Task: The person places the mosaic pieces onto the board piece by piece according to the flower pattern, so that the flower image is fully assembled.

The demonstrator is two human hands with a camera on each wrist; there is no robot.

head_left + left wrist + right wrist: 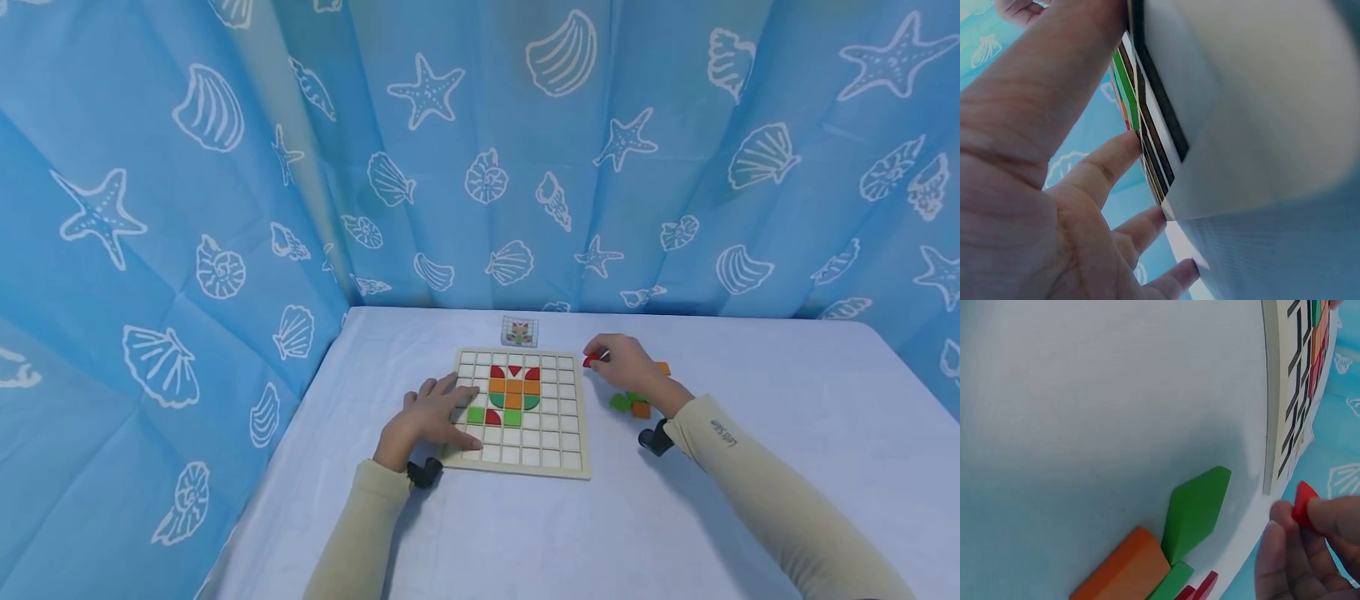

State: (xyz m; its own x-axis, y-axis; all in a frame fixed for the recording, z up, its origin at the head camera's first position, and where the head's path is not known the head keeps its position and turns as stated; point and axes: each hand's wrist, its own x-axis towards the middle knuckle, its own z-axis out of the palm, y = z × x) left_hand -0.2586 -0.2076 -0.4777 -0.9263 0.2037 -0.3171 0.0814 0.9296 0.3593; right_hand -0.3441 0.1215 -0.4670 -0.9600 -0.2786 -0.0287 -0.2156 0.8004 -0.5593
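A square wooden grid board (525, 472) lies on the table, with red, orange and green blocks set in some of its cells. My left hand (431, 417) rests with spread fingers over the board's left side, and in the left wrist view its fingertips (1132, 145) reach the board's edge. To the right of the board, my right hand (628, 364) pinches a small red block (1302, 503) between thumb and fingers, near the board's upper right corner. Below that hand lie loose blocks, among them a green one (1197, 512) and an orange one (1125, 569).
Behind the board lies a small card (519, 331) printed with a coloured grid picture. The white-covered table (787, 400) reaches back to a blue curtain (480, 117) with shells and starfish, which also hangs along the left.
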